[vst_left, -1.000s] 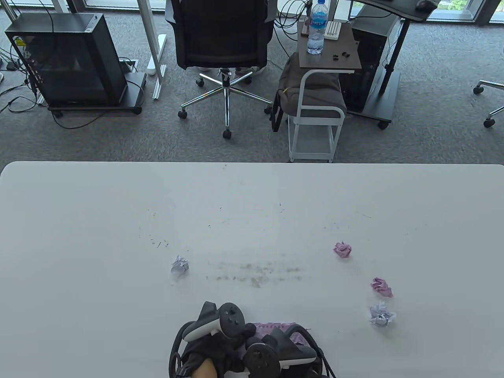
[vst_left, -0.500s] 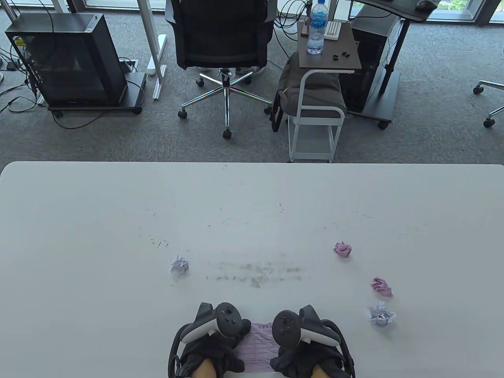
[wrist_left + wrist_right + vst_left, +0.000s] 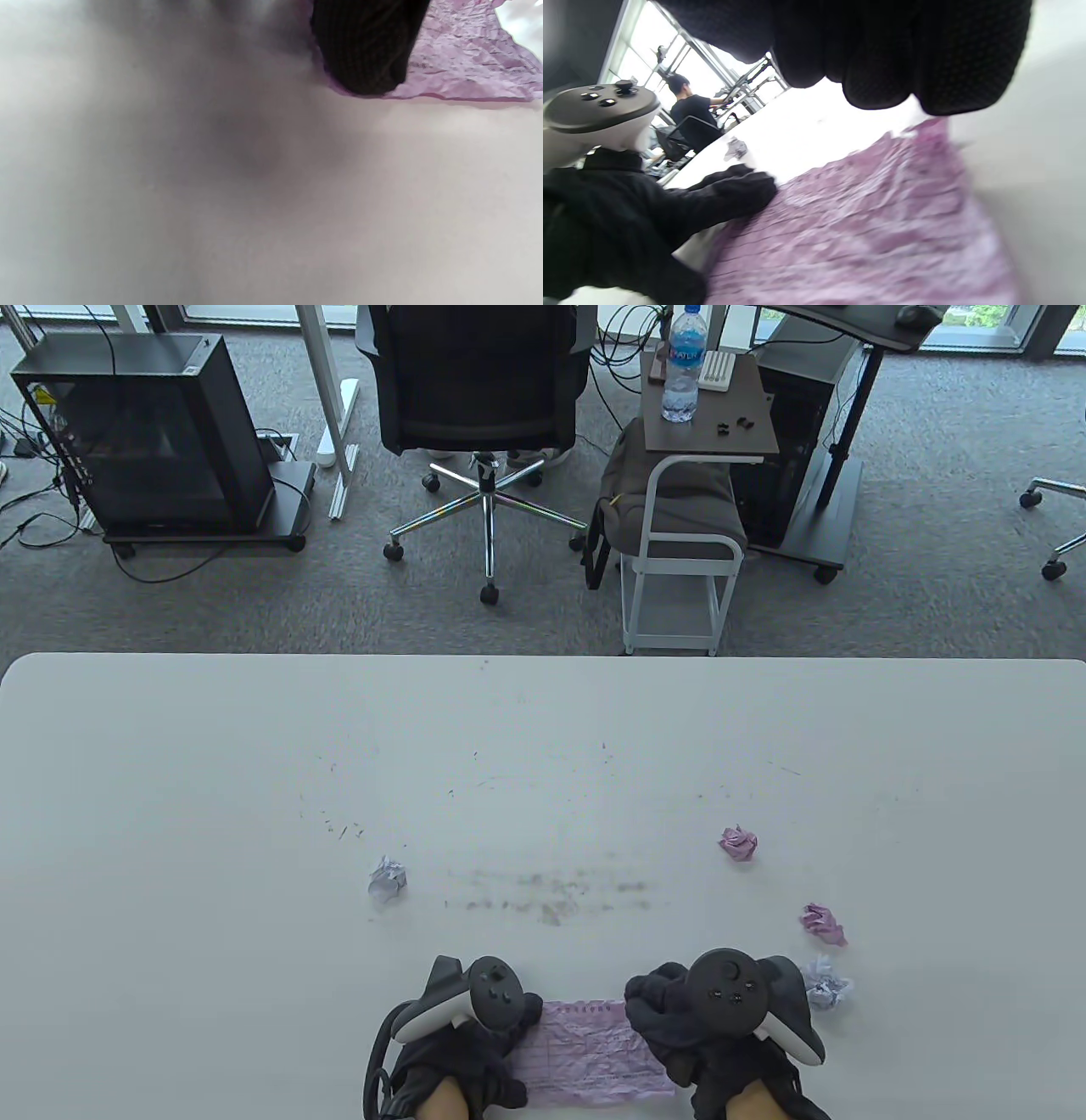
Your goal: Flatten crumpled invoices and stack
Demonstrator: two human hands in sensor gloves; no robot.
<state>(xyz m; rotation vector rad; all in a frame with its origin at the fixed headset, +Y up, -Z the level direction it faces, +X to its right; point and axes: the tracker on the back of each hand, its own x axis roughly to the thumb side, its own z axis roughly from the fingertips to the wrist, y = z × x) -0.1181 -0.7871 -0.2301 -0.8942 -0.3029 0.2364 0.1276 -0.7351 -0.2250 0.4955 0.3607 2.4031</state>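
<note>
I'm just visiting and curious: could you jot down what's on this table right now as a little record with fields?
Surface: white table
Being flattened: pink invoice, creased, lying open at the near edge
Left hand: fingers press the sheet's left end
Right hand: resting at the sheet's right end
Crumpled pink balls: two
Crumpled pale balls: two
Finished stack: none visible

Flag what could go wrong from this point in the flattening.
1. The pink invoice is thin and heavily creased; with the left hand pinning one end and the right hand at the other, a hard outward sweep could tear it.
2. It lies at the near edge of the table and may slide off.
3. The white crumpled ball sits right beside the right hand and could get knocked away.
</note>
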